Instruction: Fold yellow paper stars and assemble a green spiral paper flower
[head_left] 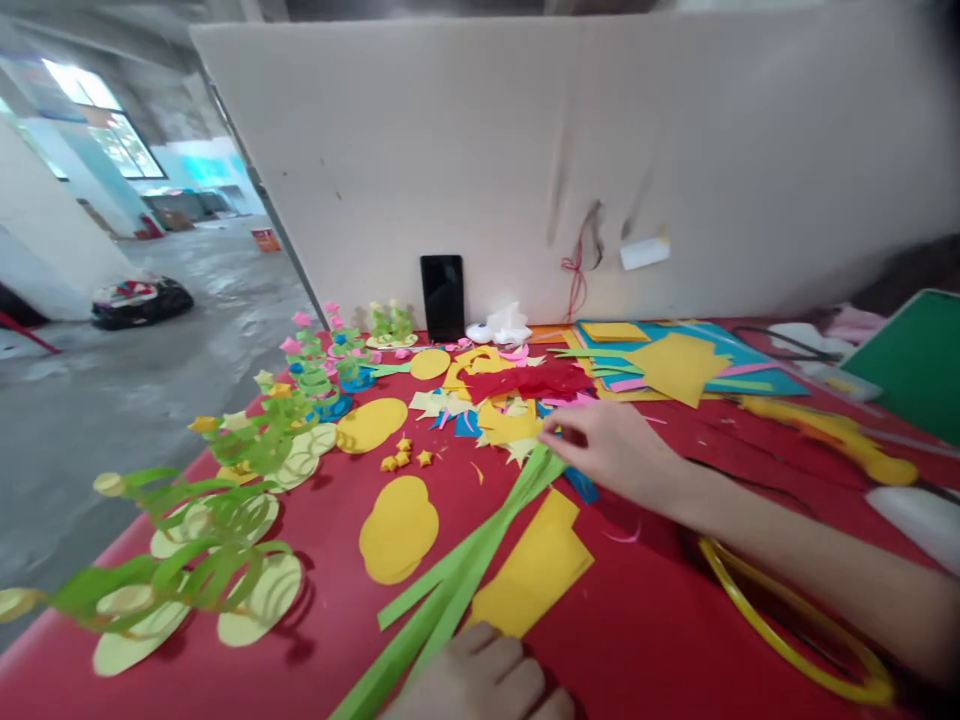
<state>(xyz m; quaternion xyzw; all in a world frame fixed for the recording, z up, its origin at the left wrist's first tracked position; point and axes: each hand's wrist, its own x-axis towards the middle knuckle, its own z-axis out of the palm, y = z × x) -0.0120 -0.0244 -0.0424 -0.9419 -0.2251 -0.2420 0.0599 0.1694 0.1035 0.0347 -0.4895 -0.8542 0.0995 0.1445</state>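
Observation:
Several long green paper strips lie crossed over the red table, their upper ends at my right hand. My right hand reaches in from the right, thumb and fingertips pinched at those ends. At the bottom edge my left hand is curled beside the lower part of the strips; whether it grips them is hidden. Under and right of the strips lie yellow paper sheets. Yellow paper discs and small yellow folded stars are to the left of the strips.
Curly green paper figures on pale discs line the left table edge. Coloured scraps are heaped behind my right hand. A black phone leans on the white board. A yellow glue gun and yellow ring are at right.

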